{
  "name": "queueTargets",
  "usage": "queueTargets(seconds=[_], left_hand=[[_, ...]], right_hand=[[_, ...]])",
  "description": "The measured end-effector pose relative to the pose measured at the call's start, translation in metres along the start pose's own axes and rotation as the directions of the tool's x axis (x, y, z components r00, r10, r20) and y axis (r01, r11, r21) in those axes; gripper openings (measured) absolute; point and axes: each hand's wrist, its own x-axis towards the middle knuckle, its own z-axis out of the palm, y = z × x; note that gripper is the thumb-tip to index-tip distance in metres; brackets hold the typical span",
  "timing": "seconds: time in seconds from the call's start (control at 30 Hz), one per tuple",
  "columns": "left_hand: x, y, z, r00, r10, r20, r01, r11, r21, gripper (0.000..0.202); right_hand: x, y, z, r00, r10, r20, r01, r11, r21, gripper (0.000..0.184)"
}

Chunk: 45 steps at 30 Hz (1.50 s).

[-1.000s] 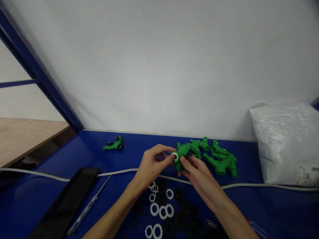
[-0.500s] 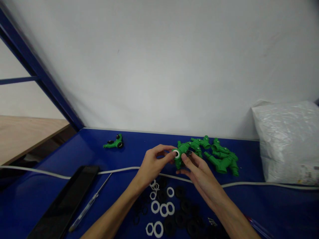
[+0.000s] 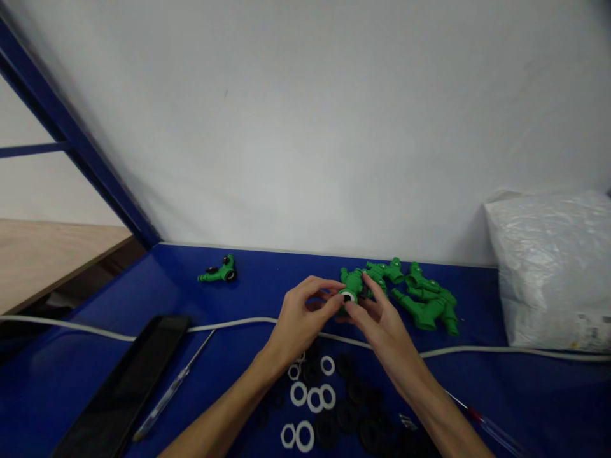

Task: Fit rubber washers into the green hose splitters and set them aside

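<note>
Between both hands is a green branched pipe fitting (image 3: 354,281), with a white ring (image 3: 349,297) in its near opening. My left hand (image 3: 308,306) pinches the fitting from the left, its thumb at the ring's edge. From the other side my right hand (image 3: 377,312) grips it, thumb close under the opening and index finger along its upper right. The far fingers are partly hidden. Below the hands lie several white rings (image 3: 298,394) and several black rings (image 3: 326,430). Behind my right hand, more green fittings (image 3: 427,312) lie in a heap.
At the back left lies a green fitting with black parts (image 3: 220,272). A black tablet-like slab (image 3: 128,381) and a screwdriver (image 3: 172,389) lie at left. A white cable (image 3: 477,350) crosses the table. A wrapped white package (image 3: 554,273) stands at right, near a red-and-clear screwdriver (image 3: 496,429).
The fitting has been tilted so its ringed opening faces more upward and sits slightly further right. My right index finger has come up along its side, and the left thumb has followed the ring.
</note>
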Motion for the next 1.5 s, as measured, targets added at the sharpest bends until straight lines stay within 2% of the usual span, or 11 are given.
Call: queueTargets(seconds=[0.5, 0.63, 0.7, 0.8, 0.9, 0.97, 1.07, 1.13, 1.23, 1.33, 1.5], left_hand=[[-0.003, -0.001, 0.004, 1.000, 0.022, -0.003, -0.022, 0.995, 0.099, 0.021], [-0.003, -0.002, 0.004, 1.000, 0.000, 0.002, 0.000, 1.000, 0.022, 0.021], [-0.002, -0.004, 0.004, 0.998, -0.059, -0.035, 0.057, 0.997, -0.054, 0.026], [0.000, -0.005, 0.002, 0.973, -0.157, -0.169, 0.141, 0.985, -0.101, 0.041], [0.001, -0.005, 0.000, 0.952, -0.148, -0.267, 0.136, 0.989, -0.063, 0.054], [0.002, -0.007, -0.001, 0.948, -0.143, -0.284, 0.128, 0.989, -0.069, 0.052], [0.003, -0.013, 0.000, 0.948, -0.146, -0.284, 0.103, 0.982, -0.159, 0.037], [0.002, -0.018, 0.002, 0.952, -0.094, -0.291, 0.041, 0.982, -0.186, 0.021], [0.001, -0.022, 0.005, 0.957, -0.021, -0.289, -0.028, 0.986, -0.167, 0.030], [0.001, -0.019, 0.006, 0.968, -0.069, -0.241, 0.021, 0.980, -0.198, 0.042], [0.000, -0.008, 0.009, 0.970, -0.234, -0.072, 0.212, 0.950, -0.230, 0.047]], right_hand=[[-0.003, -0.005, 0.001, 0.998, -0.032, 0.045, 0.035, 0.998, -0.061, 0.108], [-0.002, -0.002, 0.001, 1.000, -0.010, 0.018, 0.011, 0.999, -0.050, 0.103], [-0.001, 0.001, 0.001, 1.000, 0.006, 0.005, -0.006, 1.000, -0.001, 0.100], [-0.001, 0.002, 0.002, 0.999, 0.028, 0.043, -0.033, 0.994, 0.101, 0.102], [-0.003, -0.002, 0.005, 0.996, 0.053, 0.074, -0.064, 0.988, 0.144, 0.105], [-0.005, -0.006, 0.006, 0.995, 0.062, 0.077, -0.072, 0.987, 0.143, 0.106], [-0.007, -0.009, 0.007, 0.994, 0.062, 0.084, -0.072, 0.990, 0.120, 0.109], [-0.007, -0.009, 0.007, 0.994, 0.062, 0.091, -0.070, 0.993, 0.095, 0.111], [-0.006, -0.007, 0.006, 0.993, 0.047, 0.107, -0.053, 0.997, 0.057, 0.107], [-0.007, -0.006, 0.005, 0.988, 0.023, 0.151, -0.024, 1.000, 0.001, 0.095], [-0.011, -0.008, 0.005, 0.971, -0.006, 0.239, 0.013, 1.000, -0.028, 0.074]])
